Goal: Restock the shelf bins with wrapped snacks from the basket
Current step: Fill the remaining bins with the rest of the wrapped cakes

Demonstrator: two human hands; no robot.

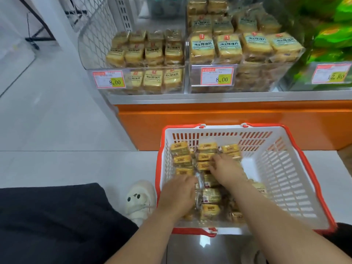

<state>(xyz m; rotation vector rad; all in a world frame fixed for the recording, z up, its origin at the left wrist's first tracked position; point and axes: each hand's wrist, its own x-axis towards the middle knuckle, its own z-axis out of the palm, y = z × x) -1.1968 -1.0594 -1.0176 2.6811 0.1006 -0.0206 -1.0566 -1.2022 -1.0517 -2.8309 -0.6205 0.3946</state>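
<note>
Both hands sit inside the white slatted plastic basket with the red rim and handles (285, 178), which stands on the pale tiled floor (57, 130) just before the orange base panel of the shelf unit (228, 115). We note the left hand (178, 193) lying palm-down over the yellow wrapped snack packets (207, 153), its fingers curled over the packets at the basket's left side; whether it actually grips one we cannot tell, as the fingertips are blurred. We record the right hand (226, 169) further in, its fingers bent down onto the middle packets, grip likewise unclear. Packets fill the basket's left and near portions; its right portion shows bare floor panel. Above, the left clear plastic shelf bin (137, 88) and the neighbouring clear plastic bin (257, 82) each hold stacked packets behind red-bordered price tags (109, 79). Beside the basket we see a cream-coloured shoe (140, 199) and a black trouser leg (57, 216).
</note>
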